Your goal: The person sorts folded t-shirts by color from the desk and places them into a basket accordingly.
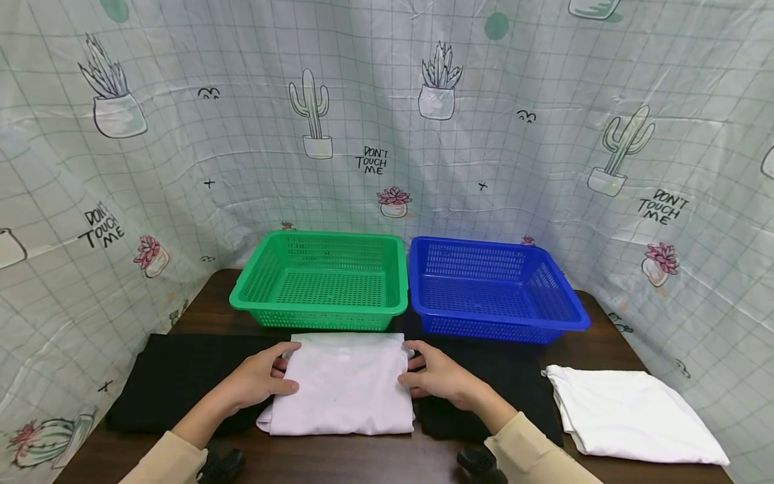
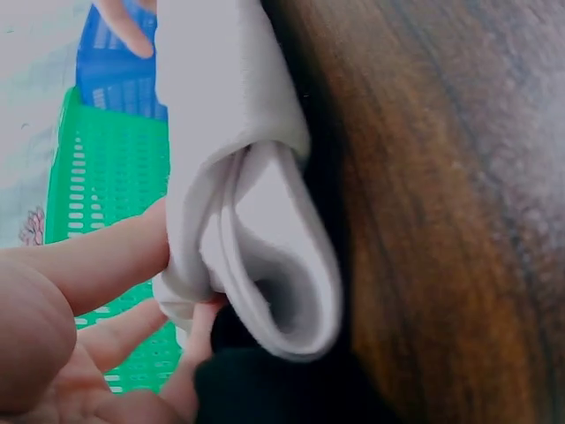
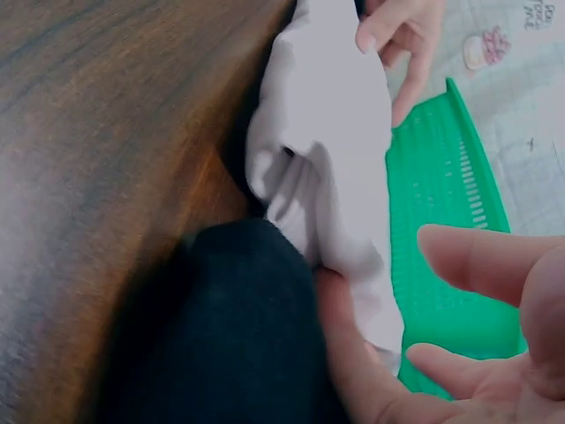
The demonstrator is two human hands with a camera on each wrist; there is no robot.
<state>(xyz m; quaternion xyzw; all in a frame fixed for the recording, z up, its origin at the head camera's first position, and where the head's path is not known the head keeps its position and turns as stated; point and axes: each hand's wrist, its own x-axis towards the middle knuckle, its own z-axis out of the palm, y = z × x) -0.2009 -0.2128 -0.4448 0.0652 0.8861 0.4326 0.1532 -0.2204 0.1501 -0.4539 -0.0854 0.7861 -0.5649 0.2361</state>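
A folded white shirt (image 1: 347, 390) lies at the table's middle, in front of the green basket. At its left side my left hand (image 1: 263, 376) holds the edge, thumb over the top and fingers reaching below. The left wrist view shows the shirt's rolled layers (image 2: 265, 247) at that side. On the opposite side sits my right hand (image 1: 441, 376), its fingers against the edge. In the right wrist view its thumb (image 3: 472, 265) stands apart from the cloth, while one finger (image 3: 349, 336) goes in beneath, partly hidden.
Behind the shirt stand a green basket (image 1: 320, 319) and a blue basket (image 1: 490, 326), side by side. Black folded cloths (image 1: 181, 376) (image 1: 514, 383) lie left and right, and another white folded cloth (image 1: 635, 417) at the far right. A patterned curtain (image 1: 363, 121) hangs behind.
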